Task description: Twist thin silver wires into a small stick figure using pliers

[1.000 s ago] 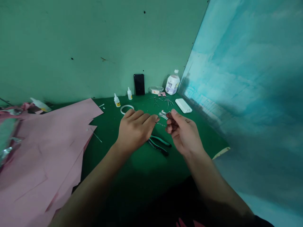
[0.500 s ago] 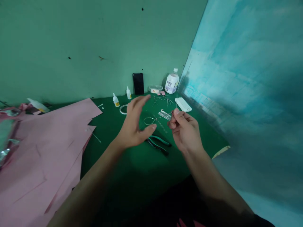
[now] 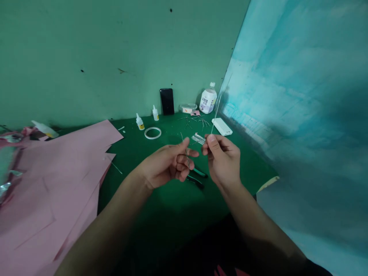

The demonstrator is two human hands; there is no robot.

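My left hand (image 3: 174, 163) has its thumb and fingers closed on a short twisted wire (image 3: 186, 153), which crosses the fingers. Close by on the right, my right hand (image 3: 222, 155) pinches a long thin straight wire (image 3: 220, 101) that rises up and leans right. Behind the hands lies a bundle of silvery wires (image 3: 197, 138) on the green tabletop (image 3: 161, 214). Pliers with black and teal handles (image 3: 199, 173) rest beneath, their jaws hidden by my left hand. Farther back are branched wire pieces (image 3: 204, 122).
A tape roll (image 3: 153, 133), two small glue bottles (image 3: 140, 122), a black phone (image 3: 167, 101), a clear container (image 3: 188, 108), a white drink bottle (image 3: 208, 99) and a white box-like device (image 3: 222, 126) stand or lie toward the wall. Pink sheets (image 3: 57, 184) cover the left side.
My left hand has come down from open and raised, and now holds the twisted wire. The wire loop on the table is no longer visible. My right hand has barely moved; its wire shows longer.
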